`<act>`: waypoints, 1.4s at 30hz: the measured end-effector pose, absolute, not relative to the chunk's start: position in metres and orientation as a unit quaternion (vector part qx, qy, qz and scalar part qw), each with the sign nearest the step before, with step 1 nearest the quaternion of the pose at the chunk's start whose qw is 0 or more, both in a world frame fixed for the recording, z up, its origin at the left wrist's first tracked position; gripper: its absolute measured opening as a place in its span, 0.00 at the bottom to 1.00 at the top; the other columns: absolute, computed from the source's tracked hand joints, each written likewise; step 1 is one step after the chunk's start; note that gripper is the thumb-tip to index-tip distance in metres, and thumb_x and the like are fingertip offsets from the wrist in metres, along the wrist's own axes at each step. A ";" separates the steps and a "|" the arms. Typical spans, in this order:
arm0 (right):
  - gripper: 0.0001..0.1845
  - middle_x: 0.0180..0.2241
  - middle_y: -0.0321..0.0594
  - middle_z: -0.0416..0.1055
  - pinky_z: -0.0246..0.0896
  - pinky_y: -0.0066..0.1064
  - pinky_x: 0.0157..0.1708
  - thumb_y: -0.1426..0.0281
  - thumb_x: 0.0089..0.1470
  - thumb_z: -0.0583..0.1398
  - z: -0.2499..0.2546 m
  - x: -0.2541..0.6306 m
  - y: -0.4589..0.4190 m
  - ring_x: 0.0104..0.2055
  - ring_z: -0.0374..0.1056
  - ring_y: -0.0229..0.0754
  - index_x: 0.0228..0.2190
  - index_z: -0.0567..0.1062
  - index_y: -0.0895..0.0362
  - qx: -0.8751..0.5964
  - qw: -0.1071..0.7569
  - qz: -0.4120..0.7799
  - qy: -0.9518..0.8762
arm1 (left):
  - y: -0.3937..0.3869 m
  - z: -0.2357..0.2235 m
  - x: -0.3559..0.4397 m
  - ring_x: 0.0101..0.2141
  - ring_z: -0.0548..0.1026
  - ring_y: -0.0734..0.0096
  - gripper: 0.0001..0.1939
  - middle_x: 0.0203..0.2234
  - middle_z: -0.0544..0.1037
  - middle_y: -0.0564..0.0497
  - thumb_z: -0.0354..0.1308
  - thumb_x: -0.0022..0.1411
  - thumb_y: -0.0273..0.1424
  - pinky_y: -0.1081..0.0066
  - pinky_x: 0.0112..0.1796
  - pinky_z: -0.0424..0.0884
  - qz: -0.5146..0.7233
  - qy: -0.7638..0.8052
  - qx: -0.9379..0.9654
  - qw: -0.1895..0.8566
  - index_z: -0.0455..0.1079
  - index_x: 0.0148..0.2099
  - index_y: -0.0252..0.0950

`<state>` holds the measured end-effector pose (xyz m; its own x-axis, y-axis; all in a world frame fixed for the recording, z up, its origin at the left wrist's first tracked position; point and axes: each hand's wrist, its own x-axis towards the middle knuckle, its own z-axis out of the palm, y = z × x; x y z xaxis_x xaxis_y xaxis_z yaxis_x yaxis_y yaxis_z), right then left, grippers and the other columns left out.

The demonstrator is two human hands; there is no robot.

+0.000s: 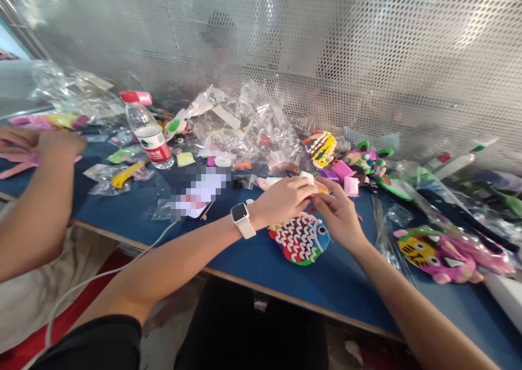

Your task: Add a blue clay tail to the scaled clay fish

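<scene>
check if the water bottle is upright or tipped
Upright: the water bottle stands base-down on the blue table, its red top uppermost.

Before me, a clay fish [299, 238] has white scallops over red and green, and a blue head. My watch [242, 220] has a cream strap. The table [244, 266] is deep blue.

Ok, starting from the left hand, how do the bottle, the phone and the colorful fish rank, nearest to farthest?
1. Fish, just on the near side of the left hand.
2. Phone, off to the left.
3. Bottle, farther left and back.
</scene>
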<state>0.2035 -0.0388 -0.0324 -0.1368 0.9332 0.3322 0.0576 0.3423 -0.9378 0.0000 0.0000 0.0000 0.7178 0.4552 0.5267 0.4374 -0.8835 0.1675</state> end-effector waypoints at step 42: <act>0.20 0.36 0.38 0.83 0.79 0.34 0.36 0.59 0.50 0.78 -0.028 0.204 -0.040 0.37 0.80 0.43 0.41 0.80 0.51 -0.421 0.563 0.405 -0.585 | -0.017 0.005 -0.015 0.55 0.80 0.59 0.13 0.53 0.81 0.44 0.60 0.76 0.28 0.58 0.56 0.76 0.283 0.290 0.914 -0.005 0.75 0.60 0.36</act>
<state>0.2035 -0.0400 -0.0283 -0.0118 0.9482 0.3173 0.0368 0.3176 -0.9475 -0.0146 -0.0172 0.0053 0.6727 0.5269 0.5196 0.5324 -0.8323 0.1547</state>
